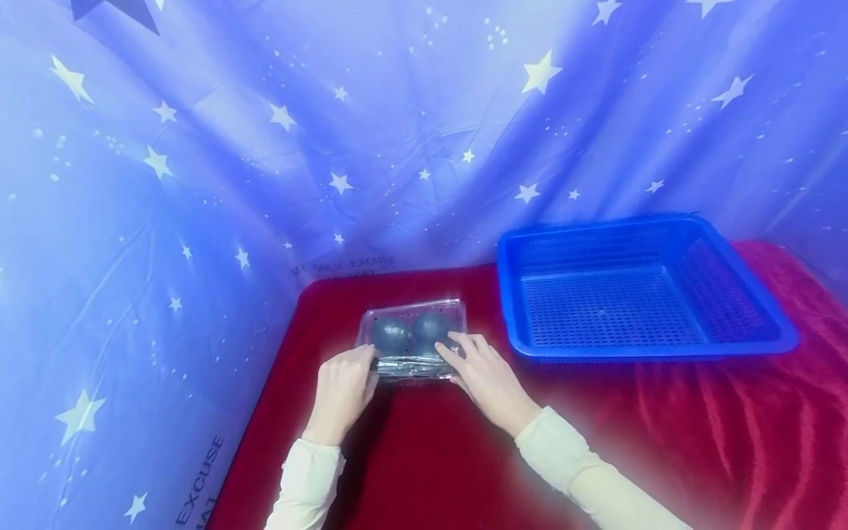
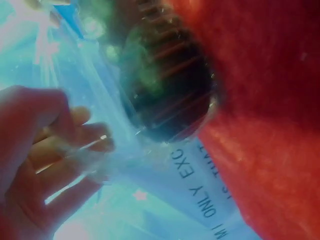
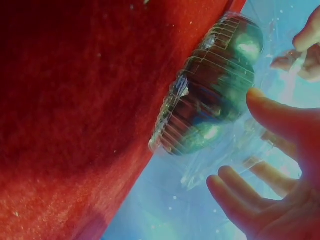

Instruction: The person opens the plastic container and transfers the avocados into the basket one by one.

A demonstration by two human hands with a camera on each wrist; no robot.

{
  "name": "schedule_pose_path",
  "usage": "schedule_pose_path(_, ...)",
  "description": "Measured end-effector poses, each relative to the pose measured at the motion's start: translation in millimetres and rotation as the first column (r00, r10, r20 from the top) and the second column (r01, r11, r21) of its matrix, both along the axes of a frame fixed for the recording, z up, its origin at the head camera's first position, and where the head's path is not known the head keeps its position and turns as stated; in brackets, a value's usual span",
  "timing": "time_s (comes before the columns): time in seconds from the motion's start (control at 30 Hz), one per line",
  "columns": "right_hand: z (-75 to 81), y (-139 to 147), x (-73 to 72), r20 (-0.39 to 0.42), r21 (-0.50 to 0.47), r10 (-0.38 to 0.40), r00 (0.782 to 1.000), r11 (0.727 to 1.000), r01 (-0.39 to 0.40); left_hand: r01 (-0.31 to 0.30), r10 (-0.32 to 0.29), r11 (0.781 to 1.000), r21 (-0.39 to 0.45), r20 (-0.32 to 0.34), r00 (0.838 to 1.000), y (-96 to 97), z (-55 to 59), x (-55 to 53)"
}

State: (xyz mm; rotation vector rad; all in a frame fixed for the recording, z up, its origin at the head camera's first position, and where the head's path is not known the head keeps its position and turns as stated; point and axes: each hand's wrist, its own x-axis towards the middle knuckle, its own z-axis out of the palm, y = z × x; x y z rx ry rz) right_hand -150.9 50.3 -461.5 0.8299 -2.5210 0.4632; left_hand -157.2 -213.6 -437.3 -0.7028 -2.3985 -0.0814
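A clear plastic clamshell box lies on the red cloth in the head view, with two dark, shiny round things showing through it. Its ribbed side appears in both wrist views; whether the lid is raised, I cannot tell. At the near left corner my left hand pinches the thin plastic edge between thumb and curled fingers. My right hand is at the near right corner. Its thumb and fingers are spread and loosely bent about the clear rim, touching or very close to it.
A blue perforated plastic basket stands right of the box on the red cloth. A blue curtain with white stars hangs behind and along the left side of the table.
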Motion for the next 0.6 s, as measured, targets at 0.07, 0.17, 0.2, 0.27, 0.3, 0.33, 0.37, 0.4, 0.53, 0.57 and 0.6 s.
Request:
schedule_pose_path(0.07, 0.4, 0, -0.3, -0.006, 0.002, -0.005, 1.0, 1.0, 0.005, 0.009, -0.009, 1.0, 0.014, 0.025, 1.0, -0.8, 1.8, 0.4)
schedule_pose_path(0.17, 0.6, 0, -0.4, -0.008, 0.004, -0.004, 1.0, 1.0, 0.004, 0.018, -0.02, 0.999, 0.048, 0.049, 0.999, -2.7, -1.5, 1.4)
schedule_pose_path(0.2, 0.5, 0, -0.4, -0.007, 0.003, -0.003, 1.0, 1.0, 0.003, 0.019, -0.022, 0.998, 0.063, 0.053, 0.998, -3.2, -3.2, 1.9)
schedule_pose_path(0.27, 0.7, 0, -0.1, -0.005, -0.004, 0.001, 1.0, 1.0, -0.001, 0.018, -0.023, 0.996, 0.089, 0.055, 0.998, -4.4, -7.3, 2.7)
schedule_pose_path(0.3, 0.9, 0, 0.0, -0.004, -0.009, 0.004, 1.0, 1.0, -0.004, 0.015, -0.02, 0.995, 0.098, 0.053, 0.998, -4.9, -9.4, 3.1)
schedule_pose_path(0.33, 0.9, 0, 0.0, -0.004, -0.015, 0.005, 1.0, 1.0, -0.005, 0.014, -0.02, 0.994, 0.109, 0.05, 0.999, -5.2, -11.2, 3.4)
schedule_pose_path(0.37, 0.8, 0, -0.2, -0.008, -0.019, 0.008, 1.0, 1.0, -0.008, 0.017, -0.022, 0.993, 0.119, 0.041, 0.999, -5.5, -12.8, 3.6)
schedule_pose_path(0.4, 0.8, 0, -0.5, -0.015, -0.02, 0.009, 1.0, 1.0, -0.01, 0.021, -0.026, 0.991, 0.131, 0.035, 0.999, -5.6, -14.1, 3.9)
schedule_pose_path(0.53, 1.4, 1, -2.9, -0.068, -0.007, 0.024, 0.997, 1.0, -0.025, 0.041, -0.043, 0.985, 0.169, 0.01, 0.999, -5.4, -19.0, 4.1)
schedule_pose_path(0.57, 2.0, 1, -3.6, -0.086, 0.001, 0.03, 0.996, 1.0, -0.03, 0.045, -0.046, 0.983, 0.178, 0.004, 0.999, -5.3, -20.1, 4.3)
schedule_pose_path(0.6, 2.7, 2, -4.3, -0.104, 0.012, 0.035, 0.994, 0.999, -0.034, 0.044, -0.046, 0.982, 0.186, 0.006, 0.999, -5.2, -21.3, 4.6)
